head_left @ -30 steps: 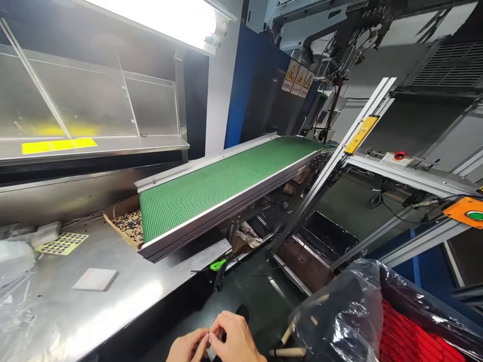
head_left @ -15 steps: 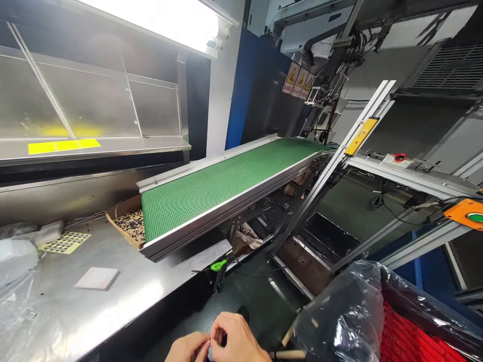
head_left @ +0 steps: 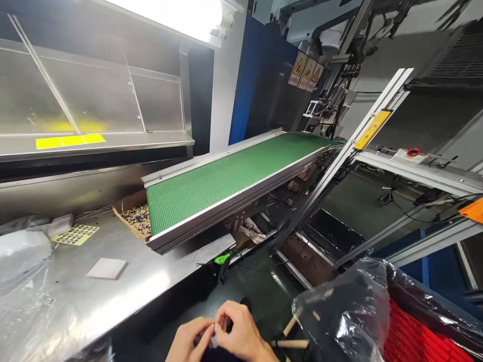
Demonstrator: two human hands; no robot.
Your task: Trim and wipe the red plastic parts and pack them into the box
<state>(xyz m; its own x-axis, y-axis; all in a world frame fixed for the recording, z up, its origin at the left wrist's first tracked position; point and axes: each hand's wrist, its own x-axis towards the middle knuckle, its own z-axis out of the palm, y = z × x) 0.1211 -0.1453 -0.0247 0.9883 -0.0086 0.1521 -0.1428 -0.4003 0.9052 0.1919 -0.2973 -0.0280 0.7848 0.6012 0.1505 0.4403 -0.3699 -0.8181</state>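
My left hand and my right hand meet at the bottom middle of the view, over the dark floor beside the steel table. Thumb and forefinger of each hand are pinched, and the fingertips touch. A small pale bluish bit shows just below the pinched tips; it is too small to name, and which hand grips it is unclear. The steel table lies to the left of the hands. On it rests a flat whitish square block.
A green conveyor belt slopes down to a cardboard box of small dark pieces. A sticker sheet and plastic wrap lie left. At right are a plastic-lined bin with red pieces and a metal frame.
The view has shifted slightly, so the surroundings at left sit a little further right. Both hands appear slightly higher and further right, still pinched together.
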